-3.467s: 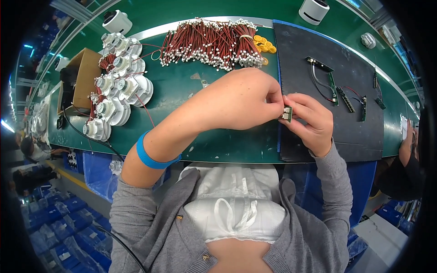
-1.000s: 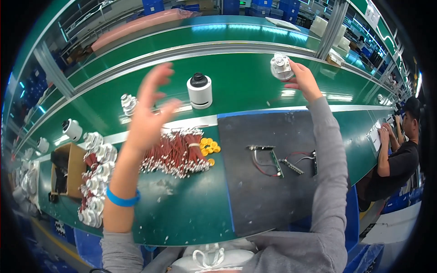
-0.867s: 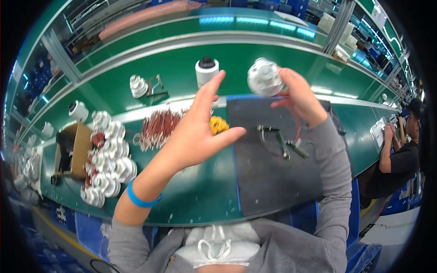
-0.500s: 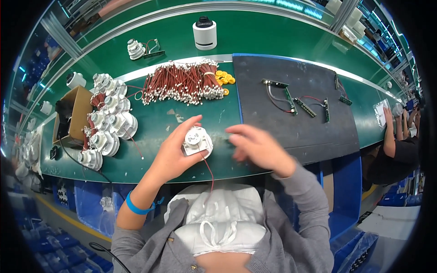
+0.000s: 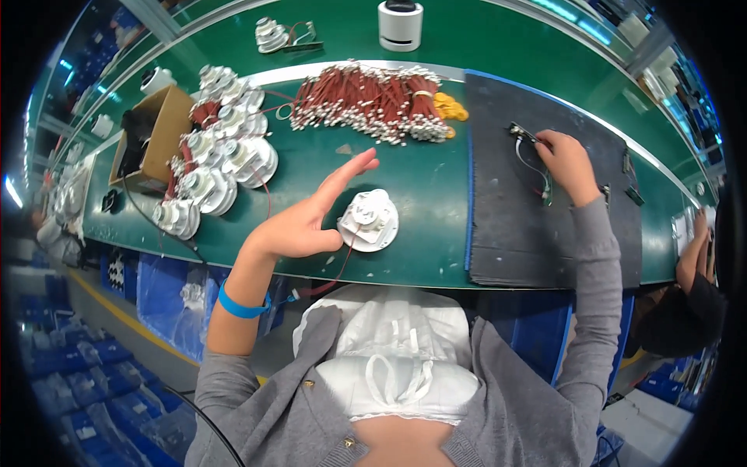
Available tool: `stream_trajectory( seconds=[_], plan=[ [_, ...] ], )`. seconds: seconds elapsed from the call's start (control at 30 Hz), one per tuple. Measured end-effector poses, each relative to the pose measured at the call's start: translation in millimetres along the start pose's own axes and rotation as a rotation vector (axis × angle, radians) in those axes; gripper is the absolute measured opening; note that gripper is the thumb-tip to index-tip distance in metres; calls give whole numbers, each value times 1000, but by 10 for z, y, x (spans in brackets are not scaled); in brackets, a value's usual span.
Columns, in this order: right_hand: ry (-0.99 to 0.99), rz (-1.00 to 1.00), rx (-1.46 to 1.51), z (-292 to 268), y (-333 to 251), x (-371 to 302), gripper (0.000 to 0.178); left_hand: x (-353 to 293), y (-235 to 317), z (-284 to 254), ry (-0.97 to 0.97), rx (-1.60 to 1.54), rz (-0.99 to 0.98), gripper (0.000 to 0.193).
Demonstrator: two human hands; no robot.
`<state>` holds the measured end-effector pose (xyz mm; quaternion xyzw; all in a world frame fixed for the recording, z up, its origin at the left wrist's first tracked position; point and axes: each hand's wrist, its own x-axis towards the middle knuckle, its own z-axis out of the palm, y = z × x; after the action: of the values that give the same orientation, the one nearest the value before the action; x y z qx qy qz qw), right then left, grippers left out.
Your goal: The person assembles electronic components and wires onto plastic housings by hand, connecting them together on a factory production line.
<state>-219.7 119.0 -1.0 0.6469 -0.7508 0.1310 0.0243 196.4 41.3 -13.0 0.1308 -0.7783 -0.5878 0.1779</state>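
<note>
A white round motor-like assembly (image 5: 370,219) rests on the green bench in front of me, its dark red wire trailing toward the near edge. Beside its left side is my left hand (image 5: 305,224), fingers stretched and thumb apart, with the thumb tip at or near the base's rim. It grips nothing. Over on the black mat (image 5: 506,233), my right hand (image 5: 566,165) pinches the end of a narrow green circuit board (image 5: 522,131). Wires loop from this board down to a second small board (image 5: 547,193). My right wrist partly hides another board (image 5: 606,191).
Several similar white assemblies (image 5: 250,162) stand at left beside a cardboard box (image 5: 162,128). A heap of red wires with white connectors (image 5: 362,101) and yellow discs (image 5: 449,107) lie farther back. A white cylindrical device (image 5: 401,27) stands behind. Another person's arm (image 5: 692,253) is at far right.
My right hand has moved right, onto a circuit board on the mat. My left hand has let go of the white assembly, which now sits on the bench. The view has shifted.
</note>
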Motion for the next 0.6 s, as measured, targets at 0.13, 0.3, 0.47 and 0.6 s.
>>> stream_trajectory(
  seconds=[0.13,0.3,0.47,0.6],
  plan=[
    [-151,9,251,-17,-383,-225,21,-197,116,-37,65,87,41,89],
    [-167,23,319,18,-505,-535,21,-198,180,-40,40,323,53,76],
    [23,-36,269,-147,-671,-495,22,-192,101,4,19,573,8,66],
    [182,-426,224,-195,-1333,49,24,-259,150,61,113,565,-42,60]
  ],
)
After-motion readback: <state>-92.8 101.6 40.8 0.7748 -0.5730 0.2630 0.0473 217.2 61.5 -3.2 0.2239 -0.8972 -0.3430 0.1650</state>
